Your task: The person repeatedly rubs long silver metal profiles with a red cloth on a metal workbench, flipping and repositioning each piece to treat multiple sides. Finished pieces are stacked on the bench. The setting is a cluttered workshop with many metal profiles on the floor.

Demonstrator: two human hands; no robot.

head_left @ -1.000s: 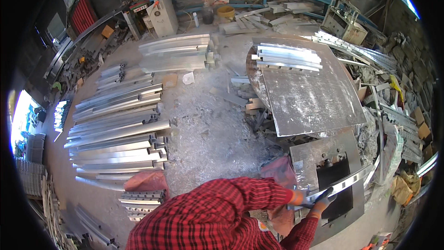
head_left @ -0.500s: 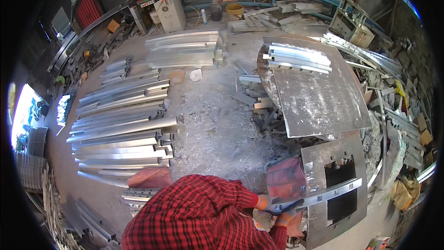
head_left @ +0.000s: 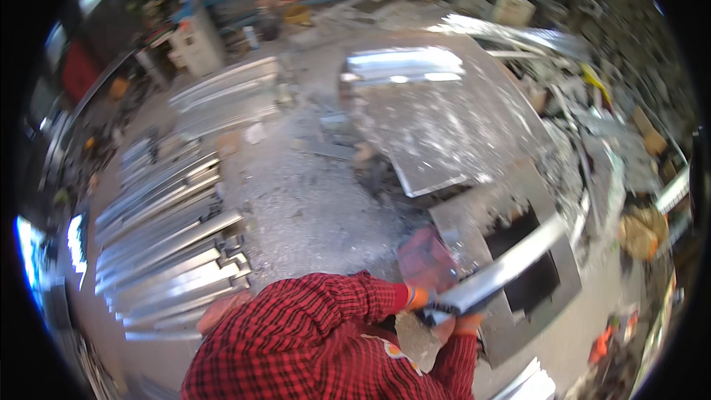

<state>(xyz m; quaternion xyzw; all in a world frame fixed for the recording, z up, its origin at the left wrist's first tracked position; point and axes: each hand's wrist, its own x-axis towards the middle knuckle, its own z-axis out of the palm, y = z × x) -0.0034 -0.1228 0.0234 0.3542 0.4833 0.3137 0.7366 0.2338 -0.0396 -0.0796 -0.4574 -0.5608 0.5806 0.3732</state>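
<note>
A long silvery metal profile (head_left: 511,267) slants up and to the right from my hands, its broad smooth face upward. Its near end is closed in by my left hand (head_left: 422,298), which grips it in a dark and orange glove. My right hand (head_left: 461,324), also gloved, holds the profile from below, close beside the left. Motion blur smears the fingers of both hands. Under the profile's far part lies a grey metal plate (head_left: 544,333) with a dark rectangular opening. A reddish sack (head_left: 428,258) sits just beyond my left hand.
Rows of long metal profiles (head_left: 174,267) lie on the floor to the left, more (head_left: 229,96) behind them. A large dark plate (head_left: 452,126) bears a bundle of shiny profiles (head_left: 404,64). Scrap (head_left: 592,148) heaps up at right. Pale bars (head_left: 527,384) lie near the lower edge.
The profile has tilted up at its far end and turned, so a broad smooth face shows instead of the notched side. My view has swung to the right; both hands keep their hold.
</note>
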